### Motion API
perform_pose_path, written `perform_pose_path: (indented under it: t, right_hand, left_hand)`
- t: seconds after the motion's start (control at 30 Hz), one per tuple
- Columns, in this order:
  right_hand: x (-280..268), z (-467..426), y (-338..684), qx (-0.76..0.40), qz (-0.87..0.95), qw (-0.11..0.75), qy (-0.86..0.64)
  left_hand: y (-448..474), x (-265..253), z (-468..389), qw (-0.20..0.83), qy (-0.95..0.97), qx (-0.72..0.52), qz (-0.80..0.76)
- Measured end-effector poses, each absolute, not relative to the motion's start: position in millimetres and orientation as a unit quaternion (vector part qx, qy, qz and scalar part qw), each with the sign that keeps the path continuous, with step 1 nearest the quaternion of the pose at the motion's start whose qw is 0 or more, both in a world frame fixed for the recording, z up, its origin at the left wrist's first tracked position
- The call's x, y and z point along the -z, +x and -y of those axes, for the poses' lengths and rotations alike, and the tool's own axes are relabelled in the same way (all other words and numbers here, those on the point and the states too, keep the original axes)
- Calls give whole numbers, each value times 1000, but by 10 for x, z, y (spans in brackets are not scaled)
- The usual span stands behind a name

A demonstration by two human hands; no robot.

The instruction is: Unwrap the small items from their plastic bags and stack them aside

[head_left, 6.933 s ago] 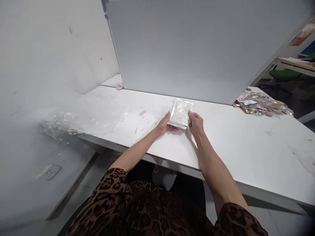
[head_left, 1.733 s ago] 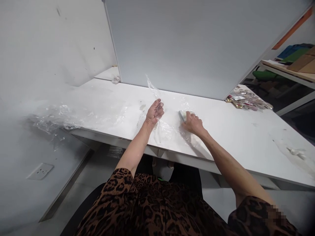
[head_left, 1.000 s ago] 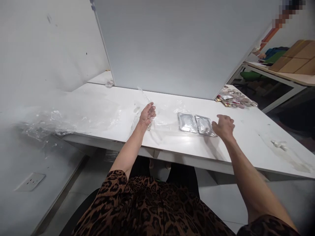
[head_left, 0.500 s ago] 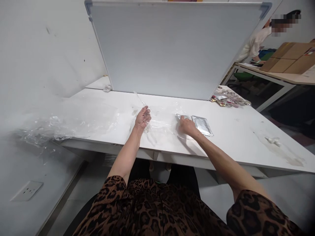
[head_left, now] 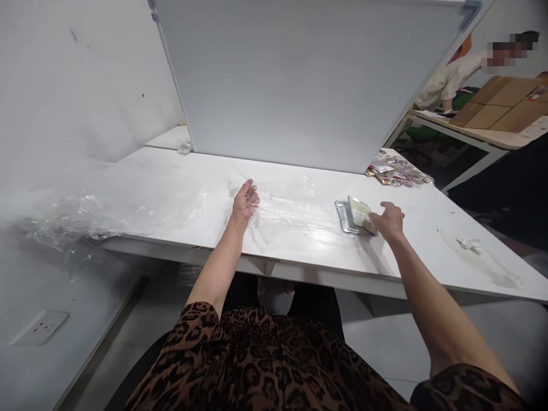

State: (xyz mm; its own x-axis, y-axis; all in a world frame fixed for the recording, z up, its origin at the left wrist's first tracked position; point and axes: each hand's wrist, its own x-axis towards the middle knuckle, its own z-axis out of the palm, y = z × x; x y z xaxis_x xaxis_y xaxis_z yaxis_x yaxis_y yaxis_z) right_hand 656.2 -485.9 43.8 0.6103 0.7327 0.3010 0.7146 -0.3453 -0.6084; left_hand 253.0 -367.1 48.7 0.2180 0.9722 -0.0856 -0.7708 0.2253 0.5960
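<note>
Just off the R hand, on its thumb side, two flat packets now overlap: a silver packet on the white table and, tilted partly over it, a packet w/ a pale greenish face. That's the main chg: half a sec ago the R hand was down on one packet, the other lying silver side up to its right; now the hand is over on the far right of both, fingers spread apart from the thumb. Thumb tip is at the greenish one's edge; can't tell if it's actually touching, blur's too strong.

L hand hasn't let go: fingers curled tight on clear film, which runs from that fist across toward the packets. Can't tell if its far end goes under or over them.

Net effect, my read: packets are bunched rather than spread, w/in easy reach of the R hand, & the film's end stays anchored by the L. Work looks mid-way: nothing wrapped up or set aside yet, AFAICT.

Also: film heap well L of the L hand; shiny wrapped pile beyond the R hand.
</note>
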Motion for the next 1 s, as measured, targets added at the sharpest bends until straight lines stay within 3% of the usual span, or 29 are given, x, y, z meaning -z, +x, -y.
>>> perform_pose_path:
  t: [0.1,0.23,0.37,0.47,0.63,0.73,0.87,1.0]
  right_hand:
    - [-392,4994,6258,-39,546,331,-769]
    - [-328,5141,5594,-139,770,205,-588]
    - [-251,5142,5136,-131,805,150,-559]
    - [-280,5081,4966,-128,781,217,-571]
    - [-512,5072,4585,-211,718,418,-515]
    - [-638,5129,4290,-272,721,448,-453]
    - [-684,5216,4087,-255,735,459,-428]
    - [-557,5246,4214,-250,701,460,-484]
  left_hand:
    - [2555,-471,3668,729,226,-604,-230]
    - [2555,-459,3741,695,261,-620,-255]
    - [2433,-448,3921,663,346,-604,-275]
    - [2293,-454,4111,634,456,-548,-298]
    - [2178,-492,4544,527,673,-394,-340]
    - [2203,-479,4737,425,784,-296,-342]
    - [2005,-502,4642,282,805,-357,-380]
    - [1291,-678,4284,96,700,-420,-570]
